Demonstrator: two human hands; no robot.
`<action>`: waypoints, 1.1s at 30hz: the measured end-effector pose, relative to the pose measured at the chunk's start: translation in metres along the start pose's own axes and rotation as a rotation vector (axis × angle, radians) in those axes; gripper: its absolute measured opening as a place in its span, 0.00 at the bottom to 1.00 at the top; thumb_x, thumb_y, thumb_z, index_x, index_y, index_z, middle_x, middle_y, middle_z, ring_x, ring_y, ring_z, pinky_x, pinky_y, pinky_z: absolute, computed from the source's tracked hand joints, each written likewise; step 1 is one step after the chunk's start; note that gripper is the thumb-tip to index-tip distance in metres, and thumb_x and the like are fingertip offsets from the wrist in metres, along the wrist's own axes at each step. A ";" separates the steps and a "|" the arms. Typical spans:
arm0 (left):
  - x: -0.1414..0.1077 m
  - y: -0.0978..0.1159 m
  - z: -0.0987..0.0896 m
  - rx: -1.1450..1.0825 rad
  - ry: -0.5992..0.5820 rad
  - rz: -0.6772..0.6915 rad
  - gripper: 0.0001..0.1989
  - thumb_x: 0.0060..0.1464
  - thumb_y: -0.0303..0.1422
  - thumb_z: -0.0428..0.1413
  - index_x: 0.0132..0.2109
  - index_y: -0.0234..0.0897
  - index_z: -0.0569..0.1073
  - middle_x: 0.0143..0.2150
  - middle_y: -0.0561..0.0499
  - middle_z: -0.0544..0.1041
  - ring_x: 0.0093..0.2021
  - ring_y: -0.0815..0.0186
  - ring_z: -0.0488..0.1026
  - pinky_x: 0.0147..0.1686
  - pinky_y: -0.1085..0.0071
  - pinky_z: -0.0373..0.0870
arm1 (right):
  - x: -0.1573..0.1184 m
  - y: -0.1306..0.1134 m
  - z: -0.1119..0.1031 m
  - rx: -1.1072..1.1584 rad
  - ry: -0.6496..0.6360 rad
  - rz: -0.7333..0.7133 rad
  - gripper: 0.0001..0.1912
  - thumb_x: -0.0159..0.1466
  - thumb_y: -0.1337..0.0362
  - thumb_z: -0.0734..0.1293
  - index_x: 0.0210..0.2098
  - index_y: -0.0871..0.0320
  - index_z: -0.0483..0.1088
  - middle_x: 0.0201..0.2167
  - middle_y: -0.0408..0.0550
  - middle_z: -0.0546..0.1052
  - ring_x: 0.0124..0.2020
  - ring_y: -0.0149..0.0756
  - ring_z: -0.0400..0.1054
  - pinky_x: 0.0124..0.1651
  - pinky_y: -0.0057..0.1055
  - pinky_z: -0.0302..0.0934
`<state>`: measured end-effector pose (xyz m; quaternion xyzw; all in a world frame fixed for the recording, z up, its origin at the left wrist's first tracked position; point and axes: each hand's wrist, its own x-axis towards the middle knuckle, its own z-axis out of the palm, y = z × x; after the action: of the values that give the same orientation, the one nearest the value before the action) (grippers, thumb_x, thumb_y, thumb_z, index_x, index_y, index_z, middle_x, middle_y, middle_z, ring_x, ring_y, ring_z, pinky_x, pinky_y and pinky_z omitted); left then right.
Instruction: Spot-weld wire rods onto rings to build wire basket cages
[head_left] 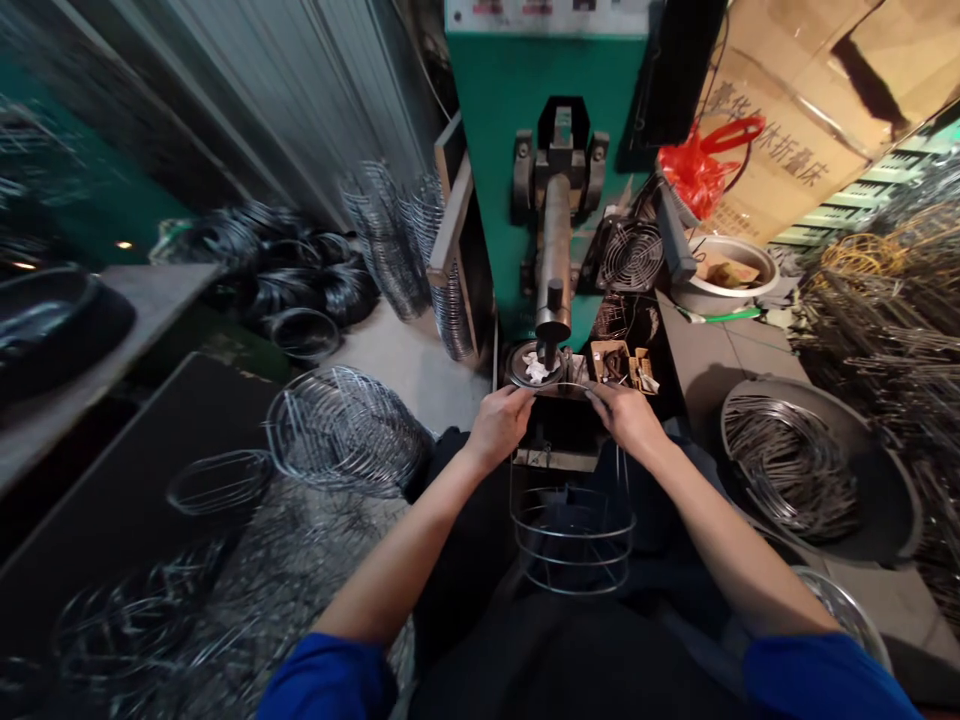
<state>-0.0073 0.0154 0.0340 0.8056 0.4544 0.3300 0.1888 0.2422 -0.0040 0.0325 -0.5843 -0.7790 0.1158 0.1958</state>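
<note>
Head view: we see left hand [499, 425] and right hand [626, 415] apart, both gripping wire cage [574, 530] rim under welder [553, 250].

Left hand [499, 425] and right hand [626, 415] both pinch top ring of wire basket frame [574, 530], hands close together. Frame hangs down over person's lap, rings stacked at bottom. Top ring sits right under metal rod [555, 265] of green machine [547, 130]. Round wire basket [345, 430] lies on left side. Big pan of wire rings [795, 465] on right. Small fan [630, 255] beside rod. Red bag [701, 165] hangs above.
</note>
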 end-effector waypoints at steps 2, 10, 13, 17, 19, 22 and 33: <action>0.001 0.002 -0.007 -0.014 0.011 0.001 0.11 0.64 0.28 0.52 0.44 0.36 0.80 0.37 0.44 0.80 0.37 0.61 0.76 0.41 0.69 0.70 | 0.005 -0.004 -0.007 0.026 -0.012 -0.027 0.18 0.72 0.62 0.59 0.55 0.59 0.75 0.45 0.57 0.81 0.44 0.43 0.76 0.48 0.34 0.67; 0.005 -0.001 -0.021 -0.001 0.052 0.003 0.10 0.63 0.28 0.53 0.40 0.36 0.80 0.35 0.45 0.80 0.35 0.62 0.76 0.39 0.70 0.69 | 0.024 -0.017 -0.024 0.009 -0.035 -0.079 0.16 0.71 0.65 0.60 0.49 0.58 0.77 0.42 0.56 0.81 0.41 0.45 0.76 0.45 0.33 0.65; 0.007 -0.003 -0.024 -0.004 0.068 0.002 0.10 0.62 0.28 0.53 0.40 0.36 0.80 0.35 0.45 0.80 0.35 0.62 0.76 0.39 0.70 0.69 | 0.030 -0.019 -0.026 0.004 -0.046 -0.105 0.15 0.71 0.64 0.60 0.48 0.58 0.77 0.41 0.55 0.82 0.41 0.44 0.76 0.44 0.32 0.64; 0.009 -0.004 -0.027 -0.004 0.055 -0.026 0.10 0.62 0.28 0.53 0.40 0.37 0.80 0.33 0.46 0.79 0.34 0.62 0.75 0.38 0.70 0.69 | 0.036 -0.020 -0.025 -0.008 -0.056 -0.118 0.15 0.71 0.65 0.60 0.49 0.58 0.77 0.40 0.55 0.81 0.38 0.43 0.75 0.41 0.32 0.63; 0.010 -0.004 -0.028 -0.005 0.052 -0.028 0.10 0.62 0.27 0.52 0.39 0.37 0.80 0.33 0.46 0.79 0.34 0.63 0.75 0.38 0.70 0.68 | 0.039 -0.020 -0.025 -0.014 -0.057 -0.120 0.15 0.71 0.65 0.60 0.49 0.58 0.77 0.38 0.54 0.81 0.36 0.42 0.75 0.40 0.31 0.62; 0.011 -0.005 -0.028 0.000 0.057 -0.020 0.10 0.62 0.27 0.53 0.39 0.37 0.80 0.34 0.46 0.80 0.34 0.62 0.76 0.38 0.70 0.68 | 0.040 -0.022 -0.026 -0.021 -0.065 -0.112 0.15 0.71 0.65 0.60 0.47 0.59 0.77 0.36 0.53 0.81 0.35 0.41 0.74 0.39 0.31 0.62; 0.014 -0.002 -0.030 -0.017 0.037 -0.051 0.11 0.61 0.27 0.52 0.33 0.37 0.77 0.27 0.49 0.76 0.29 0.66 0.71 0.33 0.72 0.63 | 0.046 -0.023 -0.031 0.004 -0.099 -0.125 0.14 0.71 0.63 0.60 0.39 0.56 0.78 0.33 0.51 0.80 0.33 0.40 0.74 0.38 0.31 0.60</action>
<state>-0.0249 0.0287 0.0591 0.7858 0.4754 0.3438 0.1958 0.2247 0.0314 0.0775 -0.5276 -0.8225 0.1338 0.1652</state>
